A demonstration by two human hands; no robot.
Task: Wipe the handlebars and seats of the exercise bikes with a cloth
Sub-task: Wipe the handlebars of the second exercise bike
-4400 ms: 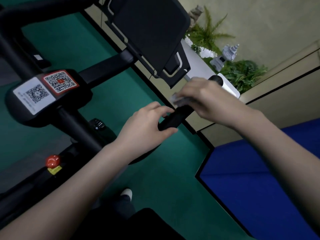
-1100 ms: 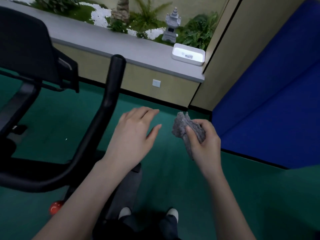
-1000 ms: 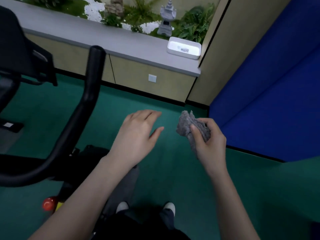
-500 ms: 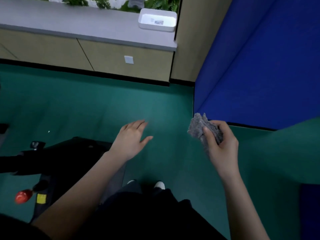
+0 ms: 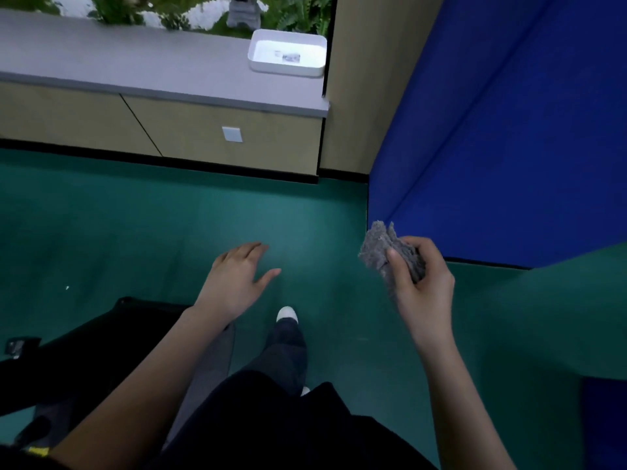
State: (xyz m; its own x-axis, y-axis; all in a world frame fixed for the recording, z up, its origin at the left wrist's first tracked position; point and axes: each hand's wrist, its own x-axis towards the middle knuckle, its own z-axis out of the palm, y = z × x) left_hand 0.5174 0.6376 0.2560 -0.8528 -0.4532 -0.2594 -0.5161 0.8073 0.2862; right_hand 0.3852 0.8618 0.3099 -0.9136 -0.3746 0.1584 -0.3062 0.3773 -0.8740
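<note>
Sitting low on the left, the dark bike frame (image 5: 84, 340) is apart from both hands. Left hand (image 5: 237, 279) spread, fingers relaxed, holding nothing; right hand (image 5: 424, 286) grips the crumpled grey cloth (image 5: 380, 249) above the green floor (image 5: 135, 225). Beyond, a white tray (image 5: 285, 71) on the grey counter (image 5: 135, 62).

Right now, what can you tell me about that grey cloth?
The cloth is grey and fuzzy, with frayed edges, like worn fabric. It is crumpled into a bunch, held above the green floor by the right hand, thumb across its front, fingers curled round it. Nothing else touches it.
</note>
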